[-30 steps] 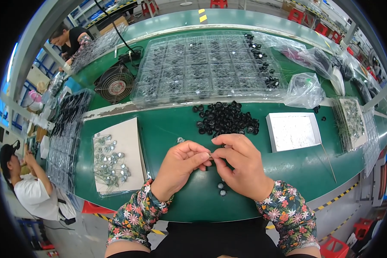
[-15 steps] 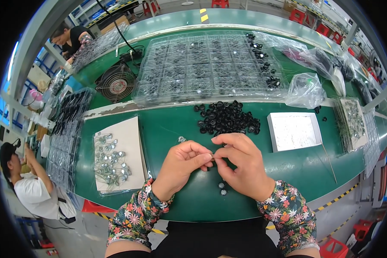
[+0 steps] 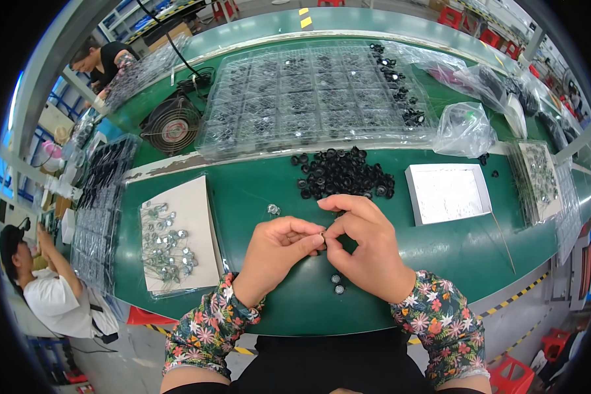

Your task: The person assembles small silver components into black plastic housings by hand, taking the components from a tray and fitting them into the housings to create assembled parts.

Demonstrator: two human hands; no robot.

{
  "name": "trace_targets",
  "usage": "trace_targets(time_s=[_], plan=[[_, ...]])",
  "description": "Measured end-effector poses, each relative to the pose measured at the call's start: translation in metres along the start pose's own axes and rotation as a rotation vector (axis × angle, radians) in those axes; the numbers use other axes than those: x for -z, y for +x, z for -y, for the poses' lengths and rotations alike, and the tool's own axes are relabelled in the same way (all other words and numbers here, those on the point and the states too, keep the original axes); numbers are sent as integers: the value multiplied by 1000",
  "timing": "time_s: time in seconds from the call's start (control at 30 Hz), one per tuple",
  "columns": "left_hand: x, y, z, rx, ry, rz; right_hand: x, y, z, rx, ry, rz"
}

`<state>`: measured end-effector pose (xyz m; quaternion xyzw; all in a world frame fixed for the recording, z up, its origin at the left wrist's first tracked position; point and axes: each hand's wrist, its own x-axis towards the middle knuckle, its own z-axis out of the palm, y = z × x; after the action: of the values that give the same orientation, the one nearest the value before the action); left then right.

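- Centre: left hand (image 3: 269,256) and right hand (image 3: 372,253) pinch a tiny part (image 3: 323,235), mostly hidden.
- Above centre: heaped round black caps (image 3: 345,172).
- Right: shallow white box (image 3: 445,194).

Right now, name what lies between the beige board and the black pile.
In the head view, a small silvery part rests there on the green tabletop, just beyond the left hand.
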<state>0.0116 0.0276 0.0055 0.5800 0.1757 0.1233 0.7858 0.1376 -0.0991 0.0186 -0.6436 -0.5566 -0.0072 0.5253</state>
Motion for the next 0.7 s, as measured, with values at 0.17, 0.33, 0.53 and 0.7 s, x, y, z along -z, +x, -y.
trace_targets(time_s=[0.17, 0.33, 0.53, 0.7], plan=[[-3, -2, 0, -86, -12, 1, 2, 3, 1, -88, 82, -77], [2, 1, -3, 6, -212, 45, 33, 14, -18, -180, 153, -197], [7, 1, -2, 155, -350, 51, 110, 4, -49, -323, -728, -125], [10, 3, -4, 213, -359, 63, 103, 4, -50, -230, -858, -149]])
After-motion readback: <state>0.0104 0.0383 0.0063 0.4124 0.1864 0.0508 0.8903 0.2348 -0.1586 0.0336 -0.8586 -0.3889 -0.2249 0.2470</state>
